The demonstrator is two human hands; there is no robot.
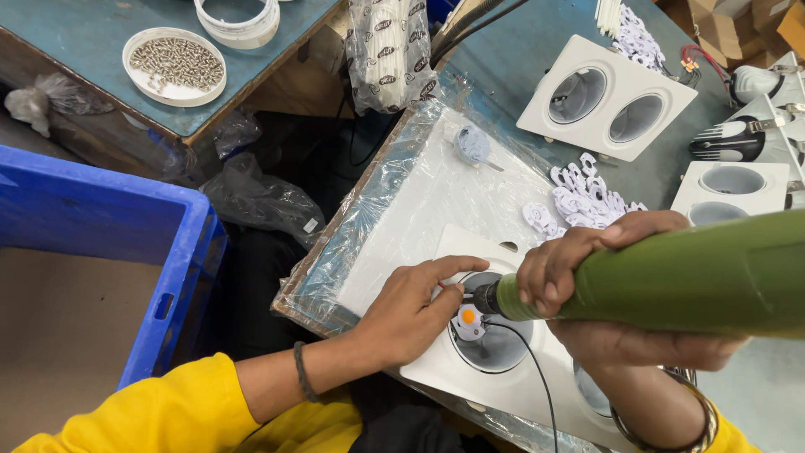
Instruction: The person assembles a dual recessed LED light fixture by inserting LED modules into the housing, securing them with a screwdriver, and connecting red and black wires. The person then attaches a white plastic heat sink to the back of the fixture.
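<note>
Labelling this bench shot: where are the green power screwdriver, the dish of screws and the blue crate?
green power screwdriver (688,273), head view, its barrel.
dish of screws (174,65), head view, the screw pile.
blue crate (172,277), head view, its right wall.

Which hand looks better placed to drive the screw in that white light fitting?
Probably the right hand: it grips the green screwdriver, tip at the fitting. The left hand only steadies there.

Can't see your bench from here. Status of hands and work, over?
Right hand gripping green power screwdriver, tip down in the white light housing. Left hand flat on the housing, fingers beside the tip. Black cord crosses the opening.
</note>
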